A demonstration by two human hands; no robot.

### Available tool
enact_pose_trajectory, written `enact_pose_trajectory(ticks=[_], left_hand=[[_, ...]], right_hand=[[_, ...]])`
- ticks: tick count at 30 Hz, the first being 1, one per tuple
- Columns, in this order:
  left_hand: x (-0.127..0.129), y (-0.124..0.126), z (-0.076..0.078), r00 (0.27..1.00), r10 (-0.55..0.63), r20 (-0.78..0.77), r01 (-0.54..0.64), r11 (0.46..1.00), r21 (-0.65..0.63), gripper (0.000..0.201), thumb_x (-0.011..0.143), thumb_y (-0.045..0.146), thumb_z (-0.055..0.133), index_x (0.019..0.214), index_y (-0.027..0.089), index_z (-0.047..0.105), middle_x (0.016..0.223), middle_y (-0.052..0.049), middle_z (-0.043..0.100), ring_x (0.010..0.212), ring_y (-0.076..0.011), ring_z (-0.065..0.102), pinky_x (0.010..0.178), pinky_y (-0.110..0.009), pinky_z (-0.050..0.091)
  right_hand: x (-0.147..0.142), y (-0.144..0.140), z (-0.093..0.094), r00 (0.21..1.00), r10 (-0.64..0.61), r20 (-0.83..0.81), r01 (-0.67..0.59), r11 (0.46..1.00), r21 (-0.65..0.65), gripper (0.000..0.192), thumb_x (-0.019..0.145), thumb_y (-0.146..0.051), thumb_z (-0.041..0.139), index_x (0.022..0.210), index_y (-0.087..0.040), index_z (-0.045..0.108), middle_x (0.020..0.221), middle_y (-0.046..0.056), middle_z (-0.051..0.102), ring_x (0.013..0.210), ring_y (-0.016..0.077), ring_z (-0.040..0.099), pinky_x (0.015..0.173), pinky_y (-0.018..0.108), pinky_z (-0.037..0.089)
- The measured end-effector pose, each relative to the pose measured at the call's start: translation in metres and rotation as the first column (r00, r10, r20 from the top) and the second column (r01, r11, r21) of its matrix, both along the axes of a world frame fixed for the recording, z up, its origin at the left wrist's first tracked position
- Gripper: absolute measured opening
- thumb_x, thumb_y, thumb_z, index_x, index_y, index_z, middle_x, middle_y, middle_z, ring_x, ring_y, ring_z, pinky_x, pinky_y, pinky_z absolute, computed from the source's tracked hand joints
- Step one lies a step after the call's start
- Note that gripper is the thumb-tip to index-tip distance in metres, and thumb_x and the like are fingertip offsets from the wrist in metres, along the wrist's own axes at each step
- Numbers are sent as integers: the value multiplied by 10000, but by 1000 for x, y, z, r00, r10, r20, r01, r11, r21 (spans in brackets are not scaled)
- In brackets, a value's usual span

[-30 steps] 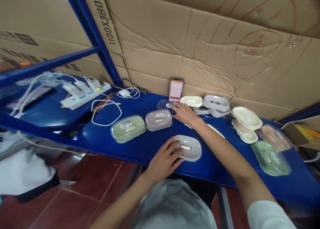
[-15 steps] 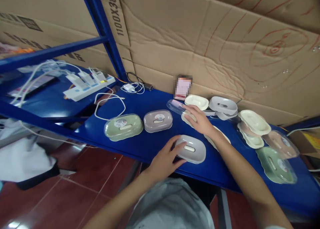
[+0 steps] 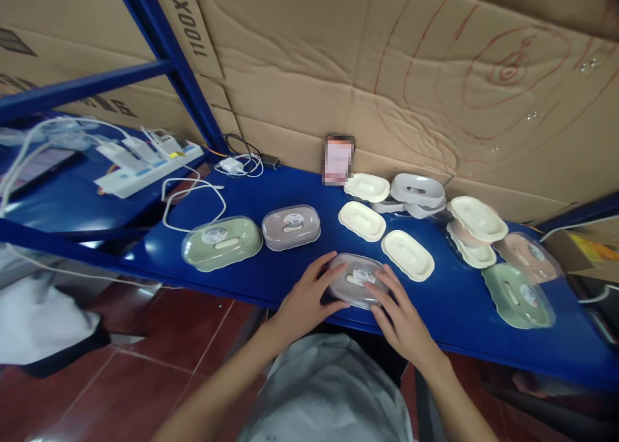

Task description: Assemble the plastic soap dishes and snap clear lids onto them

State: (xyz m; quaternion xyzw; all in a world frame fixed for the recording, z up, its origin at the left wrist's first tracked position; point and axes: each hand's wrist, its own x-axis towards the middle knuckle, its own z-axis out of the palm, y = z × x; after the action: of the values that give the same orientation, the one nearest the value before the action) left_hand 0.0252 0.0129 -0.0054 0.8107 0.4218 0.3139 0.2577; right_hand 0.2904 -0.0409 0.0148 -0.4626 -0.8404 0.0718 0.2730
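Grey soap box (image 3: 356, 279) with clear lid, at the near edge of the blue shelf (image 3: 271, 268), held between both hands. The left hand (image 3: 305, 300) cups its left end, fingers spread and curved over the lid, thumb at the near side; the right hand (image 3: 403, 313) presses on the right end with fingers partly extended across the top. To seat such a lid well, pressure is best applied evenly at both ends, the box kept flat on the shelf and away from the drop at the edge. Beyond lie two cream trays (image 3: 362, 220) (image 3: 407, 255); to the left stand a closed mauve soap box (image 3: 291, 226) and a closed green soap box (image 3: 221, 242); stacked parts sit to the right.
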Motion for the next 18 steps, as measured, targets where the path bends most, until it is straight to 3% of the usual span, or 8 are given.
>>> enact_pose_trajectory(ticks=[8,13,18], left_hand=[[1,0,4,998,-34,-58,35,999,14,859,959,330,801,1679,404,337,1750,-94,353,1574,-305,455,1238,-477,495],[2,-1,4,999,-7,-45,11,997,77,784,961,343,799,1640,373,410,1686,-108,447,1523,-296,515,1232,-473,500],[-35,-22,4,980,135,-146,-91,957,276,684,975,436,771,1585,330,482,1576,-142,563,1426,-352,578,1210,-589,468]], right_hand=[[0,-7,-2,994,-101,39,95,988,118,777,1051,-206,641,1719,-369,279,1654,98,519,1590,346,412,1216,576,528],[0,-4,2,999,-44,27,41,995,92,748,1064,-201,615,1714,-378,290,1677,78,493,1611,327,378,1234,581,508],[4,-3,3,997,-18,75,17,1000,9,752,1081,-341,605,1733,-347,230,1742,104,382,1604,342,391,1228,607,495]])
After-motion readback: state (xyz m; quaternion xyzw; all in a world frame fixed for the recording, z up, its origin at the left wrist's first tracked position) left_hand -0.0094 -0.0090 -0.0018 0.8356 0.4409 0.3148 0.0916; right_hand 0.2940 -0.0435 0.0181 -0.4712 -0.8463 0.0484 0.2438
